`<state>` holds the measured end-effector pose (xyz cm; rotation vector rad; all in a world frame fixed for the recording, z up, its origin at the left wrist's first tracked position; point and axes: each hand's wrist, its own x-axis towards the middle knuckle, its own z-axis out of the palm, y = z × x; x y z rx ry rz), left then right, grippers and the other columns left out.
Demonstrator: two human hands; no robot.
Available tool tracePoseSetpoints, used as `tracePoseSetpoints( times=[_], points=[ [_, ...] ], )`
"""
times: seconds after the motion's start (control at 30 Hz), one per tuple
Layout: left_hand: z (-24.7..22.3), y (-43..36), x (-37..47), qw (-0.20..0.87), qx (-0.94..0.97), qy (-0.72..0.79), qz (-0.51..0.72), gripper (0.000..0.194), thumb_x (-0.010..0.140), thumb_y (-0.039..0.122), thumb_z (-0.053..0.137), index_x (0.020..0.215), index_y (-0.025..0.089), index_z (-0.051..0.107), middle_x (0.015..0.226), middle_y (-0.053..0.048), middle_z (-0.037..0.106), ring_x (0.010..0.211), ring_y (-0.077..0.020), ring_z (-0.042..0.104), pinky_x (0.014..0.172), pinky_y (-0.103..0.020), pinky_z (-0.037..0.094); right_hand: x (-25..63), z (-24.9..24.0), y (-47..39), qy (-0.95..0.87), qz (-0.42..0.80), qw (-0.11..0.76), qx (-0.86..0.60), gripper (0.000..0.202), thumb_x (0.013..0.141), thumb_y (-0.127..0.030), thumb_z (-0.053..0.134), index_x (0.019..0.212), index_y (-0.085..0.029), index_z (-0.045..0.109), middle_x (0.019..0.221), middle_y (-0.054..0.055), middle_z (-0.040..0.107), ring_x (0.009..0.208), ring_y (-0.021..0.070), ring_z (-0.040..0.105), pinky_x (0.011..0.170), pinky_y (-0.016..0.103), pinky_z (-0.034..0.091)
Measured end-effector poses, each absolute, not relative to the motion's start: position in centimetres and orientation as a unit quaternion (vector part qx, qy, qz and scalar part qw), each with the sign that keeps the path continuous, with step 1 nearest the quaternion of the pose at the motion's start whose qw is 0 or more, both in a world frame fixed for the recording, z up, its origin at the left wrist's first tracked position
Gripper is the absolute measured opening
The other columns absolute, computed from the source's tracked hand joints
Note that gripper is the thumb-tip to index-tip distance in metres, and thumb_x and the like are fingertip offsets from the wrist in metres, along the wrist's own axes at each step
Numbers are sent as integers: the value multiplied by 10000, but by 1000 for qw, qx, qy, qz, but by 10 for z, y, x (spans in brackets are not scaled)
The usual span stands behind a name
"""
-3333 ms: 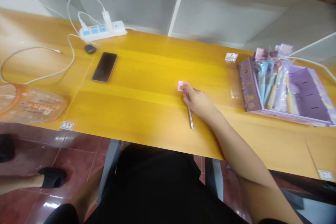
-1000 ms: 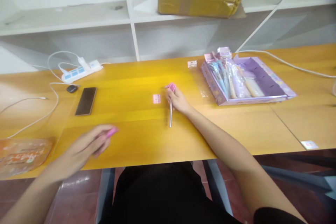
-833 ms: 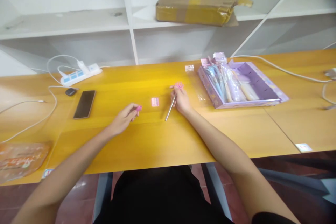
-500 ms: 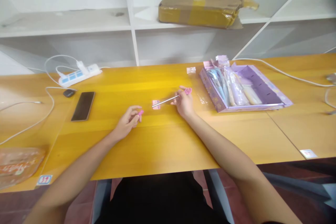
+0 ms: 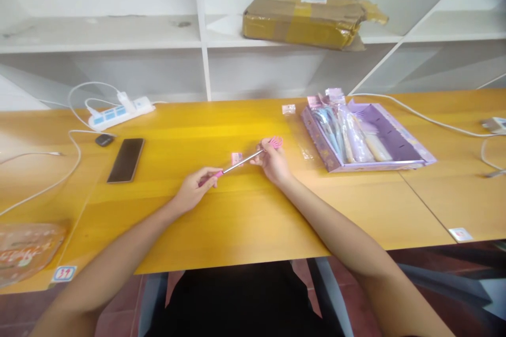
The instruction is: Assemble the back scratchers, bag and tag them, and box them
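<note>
My left hand [image 5: 193, 188] is closed round the pink handle of a telescopic back scratcher [image 5: 242, 162]. Its thin metal rod slants up to the right, from that handle to a pink claw-shaped head. My right hand [image 5: 273, 162] grips the rod's upper end, just below the head, thumb on top. Most of the handle is hidden inside my left fingers. Behind the rod, a small pink card [image 5: 236, 158] lies on the table.
A purple tray [image 5: 379, 167] with several wrapped items stands at the right. Scraps of clear plastic [image 5: 305, 151] lie beside it. To the left are a phone [image 5: 125, 160], a power strip [image 5: 122, 114] and white cables. A taped carton [image 5: 304, 21] sits on the shelf.
The pink handle in my left hand and the metal rod were apart; now they meet in one line. My right hand has come slightly down and left with the claw head.
</note>
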<state>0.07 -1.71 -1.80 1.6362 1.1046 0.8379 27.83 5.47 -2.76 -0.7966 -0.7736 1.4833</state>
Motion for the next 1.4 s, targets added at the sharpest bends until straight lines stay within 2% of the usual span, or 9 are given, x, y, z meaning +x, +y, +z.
tracePoseSetpoints(
  times=[0.23,0.4,0.63,0.7,0.8,0.87,1.13,1.27,1.4],
  points=[
    [-18,-21,3,452,681,462,344,356,1015,480,650,1251,223,721,937,-26,719,829,-163,683,801,-310,545,282,-1,45,-425,576,601,-355,435,839,-529,853,1018,-252,569,837,-55,599,573,98,645,558,282,662],
    [-13,-25,0,389,692,475,379,322,1036,442,629,1258,222,710,888,-20,742,768,-152,695,733,-276,553,289,14,38,-455,541,592,-387,642,786,-456,905,1259,-309,496,855,-81,611,568,106,692,549,252,652],
    [-4,-28,0,316,761,458,334,264,1038,402,634,1213,252,763,1151,-39,825,987,-196,784,919,-322,618,303,-17,27,-445,547,574,-416,464,867,-604,796,1050,-245,566,833,-39,627,604,142,712,476,262,626],
    [-2,-29,1,297,775,452,328,247,1044,388,621,1186,251,771,1152,-35,827,1018,-201,785,933,-323,618,306,-24,28,-445,544,576,-418,465,894,-664,726,985,-227,593,798,-27,621,551,127,655,389,233,549],
    [0,-28,1,284,785,452,316,234,1046,377,612,1155,253,778,1133,-26,832,1014,-199,788,927,-315,618,309,-29,32,-463,504,584,-437,412,891,-598,753,1051,-254,593,683,-77,587,406,86,485,302,186,371],
    [1,-27,-1,277,782,458,318,234,1041,377,620,1160,253,779,1135,-24,832,1015,-200,790,939,-316,616,312,-30,34,-498,466,569,-459,356,906,-540,764,1044,-261,591,607,-101,549,378,78,416,323,178,320],
    [1,-27,-6,246,787,471,314,239,1048,379,605,1149,249,778,1175,-30,832,1017,-211,797,927,-327,624,325,-29,36,-576,430,502,-481,312,959,-502,676,828,-219,657,616,-26,581,533,122,448,472,215,337],
    [-2,-31,-5,191,834,440,273,244,1060,346,576,1151,254,782,1108,-23,841,929,-192,798,851,-299,623,325,-23,34,-571,443,507,-469,296,939,-505,677,856,-222,650,712,-1,667,560,127,463,505,230,348],
    [-7,-33,-3,183,816,441,325,224,1049,323,599,1174,242,766,1141,-36,834,997,-198,795,907,-314,627,323,-20,31,-564,456,521,-450,340,930,-566,699,893,-232,643,661,-27,586,538,124,417,491,234,312]
  ],
)
